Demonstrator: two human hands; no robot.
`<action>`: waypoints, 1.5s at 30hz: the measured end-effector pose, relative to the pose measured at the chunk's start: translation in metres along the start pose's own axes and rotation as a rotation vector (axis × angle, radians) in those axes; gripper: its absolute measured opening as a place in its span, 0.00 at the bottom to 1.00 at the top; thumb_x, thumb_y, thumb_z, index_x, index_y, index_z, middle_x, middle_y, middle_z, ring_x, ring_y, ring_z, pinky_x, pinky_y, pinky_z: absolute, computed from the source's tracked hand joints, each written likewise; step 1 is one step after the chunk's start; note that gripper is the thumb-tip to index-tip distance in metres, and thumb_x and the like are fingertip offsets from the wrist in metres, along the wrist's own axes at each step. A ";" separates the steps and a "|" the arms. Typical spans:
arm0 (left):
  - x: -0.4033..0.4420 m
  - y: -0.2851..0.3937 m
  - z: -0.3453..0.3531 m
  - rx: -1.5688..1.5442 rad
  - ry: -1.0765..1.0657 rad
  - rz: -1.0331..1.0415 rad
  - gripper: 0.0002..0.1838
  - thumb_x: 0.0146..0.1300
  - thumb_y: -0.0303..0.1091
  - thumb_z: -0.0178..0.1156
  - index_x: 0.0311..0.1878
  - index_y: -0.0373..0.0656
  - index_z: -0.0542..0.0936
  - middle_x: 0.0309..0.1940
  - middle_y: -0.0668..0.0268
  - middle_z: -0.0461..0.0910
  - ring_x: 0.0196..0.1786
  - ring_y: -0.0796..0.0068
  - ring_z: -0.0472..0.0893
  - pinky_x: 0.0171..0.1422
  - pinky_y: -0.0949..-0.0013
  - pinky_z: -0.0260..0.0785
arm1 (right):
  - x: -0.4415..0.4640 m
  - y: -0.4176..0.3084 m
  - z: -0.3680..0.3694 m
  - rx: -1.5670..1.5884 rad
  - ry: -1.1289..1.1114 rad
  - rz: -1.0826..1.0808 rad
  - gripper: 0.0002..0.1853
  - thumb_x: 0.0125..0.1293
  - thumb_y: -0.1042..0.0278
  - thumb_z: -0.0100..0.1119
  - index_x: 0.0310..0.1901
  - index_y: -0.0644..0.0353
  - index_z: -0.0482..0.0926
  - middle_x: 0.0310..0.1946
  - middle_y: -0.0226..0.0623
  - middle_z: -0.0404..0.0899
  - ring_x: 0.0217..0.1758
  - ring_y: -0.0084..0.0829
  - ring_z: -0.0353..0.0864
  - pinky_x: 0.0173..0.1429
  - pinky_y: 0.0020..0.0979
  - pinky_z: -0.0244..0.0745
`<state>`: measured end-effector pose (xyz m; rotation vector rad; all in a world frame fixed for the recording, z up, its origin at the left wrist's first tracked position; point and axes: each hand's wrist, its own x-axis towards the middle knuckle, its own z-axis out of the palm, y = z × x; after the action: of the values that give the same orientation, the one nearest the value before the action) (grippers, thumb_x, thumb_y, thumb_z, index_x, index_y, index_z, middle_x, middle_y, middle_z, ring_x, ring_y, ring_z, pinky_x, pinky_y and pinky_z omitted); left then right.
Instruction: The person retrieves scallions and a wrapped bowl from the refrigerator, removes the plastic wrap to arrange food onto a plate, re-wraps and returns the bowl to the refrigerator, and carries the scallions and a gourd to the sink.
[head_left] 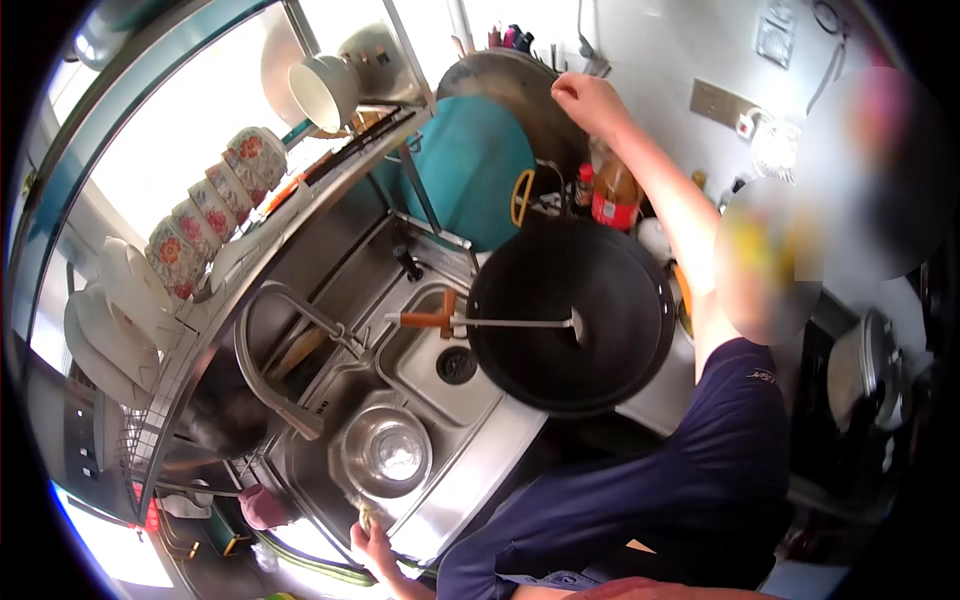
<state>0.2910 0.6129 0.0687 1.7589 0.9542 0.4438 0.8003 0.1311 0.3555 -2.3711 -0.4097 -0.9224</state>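
My right hand (590,103) is stretched out toward the back wall, beside a round dark board (500,75). Its fingers are curled, and whatever they may hold is hidden. Down at the sink's near corner, my left hand (374,552) is closed around a small yellowish-green crumpled thing (366,518), perhaps a scrubber. Close to it, a metal bowl (352,455) sits in the larger basin of the steel sink (310,470). A black wok (570,375) rests at the counter edge, and a spatula (510,323) with a wooden-coloured handle lies across its rim.
A curved faucet (262,370) arches over the sink. A dish rack (330,180) with flowered bowls (205,205) and plates runs above it. A teal round board (470,165), bottles (617,195) and a lidded pot (860,365) stand around. A pink cup (263,507) is at lower left.
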 end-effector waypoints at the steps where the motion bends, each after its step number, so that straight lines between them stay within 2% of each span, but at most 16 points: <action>1: -0.002 -0.013 0.000 -0.001 0.043 -0.015 0.05 0.58 0.27 0.59 0.31 0.39 0.72 0.17 0.73 0.67 0.17 0.84 0.63 0.20 0.76 0.54 | 0.032 0.025 0.011 -0.052 0.036 0.006 0.13 0.62 0.59 0.54 0.40 0.58 0.82 0.41 0.45 0.82 0.46 0.46 0.81 0.52 0.41 0.75; 7: -0.036 -0.047 0.026 -0.053 0.294 0.031 0.05 0.59 0.21 0.60 0.31 0.38 0.73 0.17 0.70 0.70 0.15 0.83 0.68 0.17 0.77 0.57 | 0.182 0.123 0.101 0.000 0.178 0.161 0.28 0.56 0.49 0.60 0.54 0.62 0.76 0.50 0.54 0.79 0.54 0.49 0.78 0.59 0.40 0.73; 11: -0.069 -0.060 0.006 0.099 0.124 -0.045 0.18 0.68 0.35 0.58 0.60 0.46 0.78 0.19 0.77 0.70 0.16 0.87 0.61 0.17 0.76 0.49 | 0.217 0.143 0.136 0.118 0.170 0.295 0.32 0.58 0.45 0.59 0.56 0.63 0.74 0.51 0.55 0.78 0.57 0.48 0.77 0.61 0.41 0.71; 13: -0.084 -0.065 0.000 0.009 0.216 -0.163 0.12 0.67 0.37 0.59 0.50 0.46 0.83 0.18 0.77 0.69 0.16 0.87 0.60 0.18 0.77 0.48 | 0.220 0.143 0.135 0.085 0.260 0.500 0.35 0.59 0.40 0.57 0.57 0.64 0.74 0.52 0.56 0.78 0.57 0.47 0.77 0.62 0.41 0.70; 14: -0.094 -0.025 0.011 0.402 0.324 -0.152 0.09 0.65 0.38 0.62 0.44 0.45 0.84 0.17 0.76 0.68 0.16 0.87 0.59 0.18 0.77 0.47 | 0.221 0.148 0.137 0.010 0.300 0.474 0.36 0.58 0.37 0.57 0.55 0.63 0.75 0.51 0.54 0.79 0.55 0.47 0.79 0.60 0.40 0.72; 15: -0.096 -0.027 0.000 0.250 0.276 -0.276 0.17 0.64 0.41 0.64 0.53 0.45 0.80 0.16 0.75 0.69 0.15 0.84 0.63 0.17 0.74 0.53 | 0.221 0.154 0.138 -0.063 0.341 0.444 0.37 0.56 0.34 0.57 0.54 0.62 0.75 0.50 0.53 0.79 0.53 0.48 0.80 0.57 0.39 0.73; 16: -0.107 0.001 0.017 0.173 0.344 -0.207 0.07 0.63 0.33 0.63 0.40 0.41 0.76 0.15 0.73 0.69 0.15 0.84 0.65 0.17 0.76 0.54 | 0.233 0.173 0.143 0.050 0.240 0.396 0.36 0.55 0.35 0.58 0.53 0.60 0.77 0.45 0.50 0.82 0.51 0.46 0.81 0.55 0.40 0.74; 18: -0.118 0.064 0.040 0.174 0.413 -0.133 0.12 0.63 0.28 0.61 0.24 0.39 0.73 0.13 0.72 0.69 0.14 0.86 0.66 0.16 0.77 0.54 | 0.249 0.179 0.138 0.220 -0.074 0.442 0.30 0.53 0.40 0.60 0.47 0.58 0.81 0.39 0.44 0.84 0.44 0.40 0.82 0.50 0.36 0.75; 21: -0.124 0.052 0.039 0.033 0.436 -0.170 0.09 0.64 0.28 0.61 0.27 0.39 0.75 0.14 0.73 0.69 0.15 0.86 0.67 0.17 0.77 0.55 | 0.265 0.170 0.152 -0.062 -0.066 0.292 0.25 0.50 0.46 0.62 0.43 0.59 0.83 0.36 0.40 0.84 0.35 0.35 0.82 0.43 0.32 0.75; 24: -0.131 0.004 0.035 0.288 0.513 -0.078 0.05 0.58 0.26 0.61 0.29 0.37 0.76 0.18 0.71 0.72 0.20 0.84 0.68 0.23 0.75 0.59 | 0.297 0.199 0.181 -0.132 -0.085 0.151 0.24 0.50 0.47 0.62 0.35 0.63 0.84 0.26 0.42 0.82 0.33 0.35 0.82 0.40 0.36 0.73; 25: -0.141 0.048 0.048 0.239 0.479 -0.200 0.05 0.58 0.26 0.61 0.30 0.36 0.76 0.19 0.69 0.72 0.21 0.83 0.69 0.25 0.73 0.62 | 0.300 0.197 0.180 -0.105 -0.097 0.133 0.23 0.53 0.47 0.62 0.33 0.64 0.83 0.24 0.42 0.81 0.30 0.35 0.80 0.38 0.38 0.72; 27: -0.150 0.055 0.049 0.174 0.477 -0.263 0.06 0.57 0.26 0.62 0.34 0.35 0.77 0.20 0.69 0.73 0.21 0.81 0.71 0.26 0.72 0.64 | 0.370 0.283 0.210 -0.053 -0.195 -0.126 0.24 0.54 0.48 0.57 0.37 0.66 0.82 0.31 0.50 0.82 0.38 0.43 0.82 0.44 0.41 0.73; 28: -0.154 0.057 0.049 0.180 0.500 -0.243 0.05 0.57 0.26 0.62 0.35 0.35 0.77 0.20 0.68 0.73 0.21 0.81 0.71 0.26 0.72 0.64 | 0.381 0.292 0.211 -0.094 -0.098 -0.123 0.16 0.62 0.61 0.56 0.42 0.66 0.80 0.37 0.50 0.82 0.41 0.39 0.81 0.49 0.38 0.74; 33: -0.162 0.054 0.045 0.202 0.531 -0.267 0.06 0.59 0.27 0.62 0.38 0.37 0.78 0.21 0.68 0.74 0.21 0.81 0.72 0.28 0.72 0.66 | 0.331 0.177 0.117 -0.070 0.355 -0.214 0.11 0.54 0.76 0.53 0.41 0.65 0.77 0.33 0.54 0.81 0.39 0.53 0.81 0.47 0.48 0.74; 35: -0.161 0.056 0.046 0.164 0.533 -0.286 0.06 0.59 0.27 0.62 0.37 0.37 0.78 0.21 0.69 0.74 0.21 0.82 0.71 0.27 0.73 0.65 | 0.315 0.146 0.088 -0.023 0.411 -0.221 0.12 0.60 0.78 0.42 0.42 0.70 0.74 0.37 0.59 0.79 0.40 0.57 0.80 0.46 0.49 0.73; 45: -0.150 0.052 0.049 -0.029 0.478 -0.297 0.03 0.60 0.26 0.60 0.36 0.41 0.75 0.23 0.73 0.74 0.21 0.86 0.70 0.25 0.78 0.62 | 0.205 0.077 -0.023 -0.183 0.709 -0.641 0.08 0.70 0.72 0.49 0.41 0.69 0.72 0.38 0.55 0.73 0.41 0.53 0.72 0.48 0.47 0.67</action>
<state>0.2529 0.4591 0.1177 1.4766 1.5118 0.6958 0.9706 0.0713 0.4817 -1.8806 -0.8258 -2.0641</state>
